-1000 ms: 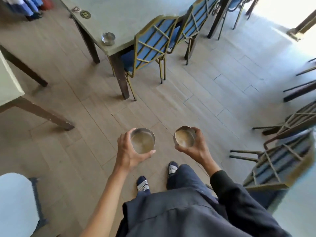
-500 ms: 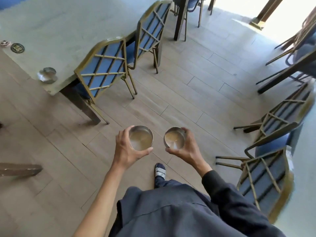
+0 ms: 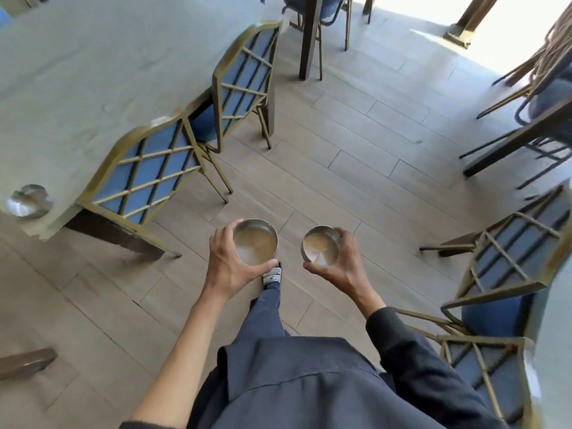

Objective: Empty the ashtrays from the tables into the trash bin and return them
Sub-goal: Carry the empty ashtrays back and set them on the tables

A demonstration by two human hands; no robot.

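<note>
I carry two round metal ashtrays above the wooden floor. My left hand [image 3: 227,264] grips the left ashtray [image 3: 256,242] around its rim; its shiny inside shows nothing in it. My right hand [image 3: 338,266] holds the right ashtray [image 3: 320,247], tilted slightly toward me, and its inside also looks bare. A third metal ashtray [image 3: 27,201] rests near the corner of the pale table [image 3: 77,72] at the far left. No trash bin is in view.
Two blue chairs with gold lattice backs [image 3: 148,178] [image 3: 244,82] stand along the table's right side. More such chairs [image 3: 507,274] crowd the right edge. A dark table leg [image 3: 309,35] stands ahead. Open plank floor [image 3: 356,150] runs between them toward a bright doorway.
I have walked forward along the table; the table, chairs and the third ashtray have slid left and nearer. Both hands keep the same hold on their ashtrays.
</note>
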